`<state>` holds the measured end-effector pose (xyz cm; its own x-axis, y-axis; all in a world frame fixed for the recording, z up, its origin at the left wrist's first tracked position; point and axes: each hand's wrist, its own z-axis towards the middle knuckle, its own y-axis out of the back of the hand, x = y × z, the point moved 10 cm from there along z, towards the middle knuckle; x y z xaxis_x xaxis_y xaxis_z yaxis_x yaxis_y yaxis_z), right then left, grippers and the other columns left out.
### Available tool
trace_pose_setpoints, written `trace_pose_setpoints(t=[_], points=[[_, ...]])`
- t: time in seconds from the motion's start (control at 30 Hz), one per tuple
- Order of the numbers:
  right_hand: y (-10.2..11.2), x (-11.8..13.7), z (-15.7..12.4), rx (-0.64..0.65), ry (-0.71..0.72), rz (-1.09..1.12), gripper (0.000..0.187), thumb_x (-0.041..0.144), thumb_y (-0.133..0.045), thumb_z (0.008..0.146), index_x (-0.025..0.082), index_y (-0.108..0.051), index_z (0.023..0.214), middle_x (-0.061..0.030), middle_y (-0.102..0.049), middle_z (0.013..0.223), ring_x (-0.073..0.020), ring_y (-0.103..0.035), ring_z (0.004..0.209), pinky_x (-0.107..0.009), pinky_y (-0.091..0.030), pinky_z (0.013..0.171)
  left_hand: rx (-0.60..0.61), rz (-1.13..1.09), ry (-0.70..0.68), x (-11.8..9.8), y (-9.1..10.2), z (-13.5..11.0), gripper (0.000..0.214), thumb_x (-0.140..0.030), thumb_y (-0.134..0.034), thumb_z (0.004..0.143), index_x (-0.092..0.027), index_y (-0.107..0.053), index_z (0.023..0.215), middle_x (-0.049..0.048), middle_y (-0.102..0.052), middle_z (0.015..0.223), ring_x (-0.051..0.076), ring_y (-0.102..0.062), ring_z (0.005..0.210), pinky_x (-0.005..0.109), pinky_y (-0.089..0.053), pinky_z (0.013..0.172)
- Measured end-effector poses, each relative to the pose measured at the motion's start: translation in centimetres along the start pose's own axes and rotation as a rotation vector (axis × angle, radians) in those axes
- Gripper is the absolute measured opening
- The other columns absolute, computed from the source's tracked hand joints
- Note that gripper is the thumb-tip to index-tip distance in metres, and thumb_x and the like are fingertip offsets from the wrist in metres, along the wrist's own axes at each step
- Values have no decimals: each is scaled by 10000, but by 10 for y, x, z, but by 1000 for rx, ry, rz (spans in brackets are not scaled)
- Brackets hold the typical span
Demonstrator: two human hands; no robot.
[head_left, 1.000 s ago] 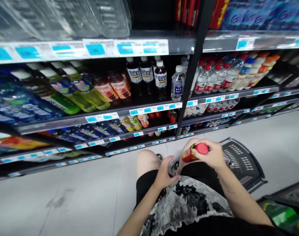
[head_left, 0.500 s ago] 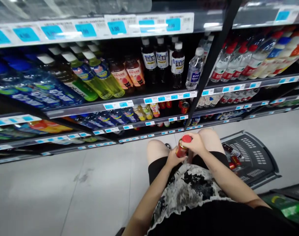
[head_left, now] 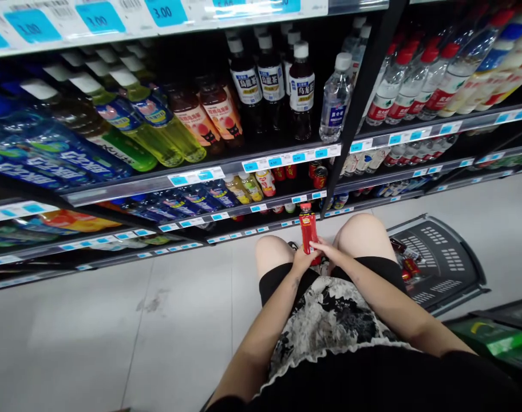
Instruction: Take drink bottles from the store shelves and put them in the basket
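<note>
Drink shelving (head_left: pixel 136 187) spans nine to three o'clock ahead of the person; a dark basket (head_left: pixel 462 243) lies at two o'clock of the lap. At twelve, between the knees (head_left: pixel 272 252), is the red bottle (head_left: pixel 309 230). It looks full, so probably has some heft; its walls are likely smooth, firm plastic, slippery if damp and hard to break. The waist seems the surest hold. Its long axis runs nearly six to twelve, label towards the person. The left hand (head_left: pixel 303 261) and right hand (head_left: pixel 325 250) clasp its lower part together. The red cap (head_left: pixel 305 206) points just short of twelve.
</note>
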<state>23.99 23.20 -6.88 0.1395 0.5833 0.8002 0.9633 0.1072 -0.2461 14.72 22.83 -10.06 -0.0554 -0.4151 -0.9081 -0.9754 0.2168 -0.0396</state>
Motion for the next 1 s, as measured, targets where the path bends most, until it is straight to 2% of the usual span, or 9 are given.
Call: trace_pose_setpoints(t=[0.13, 0.27, 0.33, 0.43, 0.57, 0.7, 0.8, 0.9, 1.0], points=[[15, 0, 14, -158, 73, 52, 517, 350, -895, 566, 219, -681, 1018, -21, -743, 1021, -243, -674, 1000, -388, -517, 983, 35, 76, 66, 7, -5, 1, 349, -321, -781, 740, -128, -703, 1019, 103, -743, 947, 242, -703, 872, 344, -538, 811], [28, -4, 20, -228, 63, 119, 501, 433, -875, 575, 198, -673, 968, -20, -739, 897, -217, -692, 846, -355, -552, 849, 27, 204, 84, 10, -3, 0, 407, -358, -856, 644, -159, -704, 964, 63, -734, 905, 252, -690, 874, 364, -523, 849], [32, -6, 18, -245, 57, 140, 485, 447, -876, 574, 186, -675, 930, -20, -732, 842, -208, -686, 789, -334, -550, 785, 37, 293, 44, 8, -3, -2, 508, -394, -887, 597, -176, -699, 1015, 55, -735, 937, 260, -684, 912, 372, -514, 886], [40, -7, 13, -304, 61, 172, 485, 432, -893, 554, 183, -662, 900, -1, -710, 774, -183, -661, 714, -304, -535, 707, 150, 345, -43, 7, -14, -4, 607, -442, -865, 640, -194, -675, 1161, 61, -736, 1020, 253, -686, 950, 366, -519, 905], [47, -2, 9, -365, 102, 245, 488, 438, -885, 579, 214, -615, 917, 35, -676, 724, -154, -630, 655, -282, -524, 659, 254, 155, -66, 9, -23, -6, 642, -489, -807, 723, -167, -627, 1248, 107, -716, 1129, 242, -686, 981, 384, -524, 933], [38, -1, 11, -280, 78, 305, 411, 545, -773, 687, 200, -597, 822, -16, -665, 679, -183, -625, 608, -317, -533, 605, 359, -119, 52, 10, -33, -8, 788, -521, -869, 635, -130, -599, 1263, 150, -691, 1215, 272, -673, 1080, 419, -504, 1002], [31, -2, 15, -207, 47, 310, 378, 530, -737, 696, 185, -618, 794, -50, -677, 693, -197, -632, 615, -320, -529, 585, 448, -149, 122, 10, -43, -16, 747, -532, -883, 608, -113, -668, 1189, 151, -710, 1179, 297, -673, 1095, 446, -488, 1034], [31, -4, 18, -193, 30, 282, 346, 463, -777, 663, 181, -637, 806, -35, -678, 701, -184, -626, 625, -306, -526, 610, 395, 0, 112, 8, -37, -18, 667, -521, -864, 643, -134, -708, 1163, 121, -736, 1115, 295, -686, 1067, 437, -497, 1019], [36, -5, 20, -225, 47, 247, 390, 407, -840, 623, 195, -643, 884, -4, -691, 756, -172, -634, 677, -290, -519, 660, 225, 300, 87, 6, -19, -15, 594, -547, -820, 689, -177, -734, 1146, 86, -753, 1043, 278, -704, 1013, 394, -522, 966]])
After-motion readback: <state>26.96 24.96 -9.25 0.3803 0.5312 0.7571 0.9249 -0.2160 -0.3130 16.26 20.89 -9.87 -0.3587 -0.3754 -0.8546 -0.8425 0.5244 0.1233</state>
